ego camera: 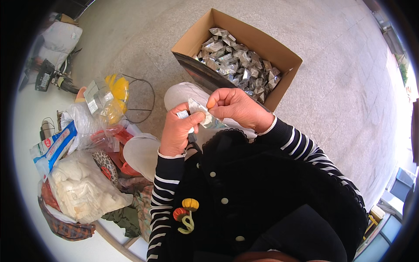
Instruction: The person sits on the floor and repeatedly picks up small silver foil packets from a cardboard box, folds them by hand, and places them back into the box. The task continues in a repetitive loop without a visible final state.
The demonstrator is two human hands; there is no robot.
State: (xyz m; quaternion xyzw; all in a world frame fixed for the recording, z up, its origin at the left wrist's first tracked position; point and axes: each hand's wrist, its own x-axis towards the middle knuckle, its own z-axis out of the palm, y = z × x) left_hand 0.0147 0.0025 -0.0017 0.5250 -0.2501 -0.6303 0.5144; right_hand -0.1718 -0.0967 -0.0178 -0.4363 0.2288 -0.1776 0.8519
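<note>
Above the lap, my left hand (pixel 181 126) grips a shiny silvery packet (pixel 205 114), its thumb pressed on the packet's face. A small white piece bearing print (pixel 182 114) shows between the fingers of the same hand. My right hand (pixel 231 106) pinches the upper edge of the packet between thumb and forefinger. Just beyond the hands stands an open cardboard box (pixel 275 49), holding many similar silvery, angular packets (pixel 242 62). What the packet contains cannot be told.
At the left lie a clear plastic bag of whitish material (pixel 81 188), a blue and white package (pixel 55 147), and a yellow thing in clear plastic (pixel 118 91). A wire hoop (pixel 154 98) rests on the floor. Part of a wheeled vehicle (pixel 59 59) stands at upper left.
</note>
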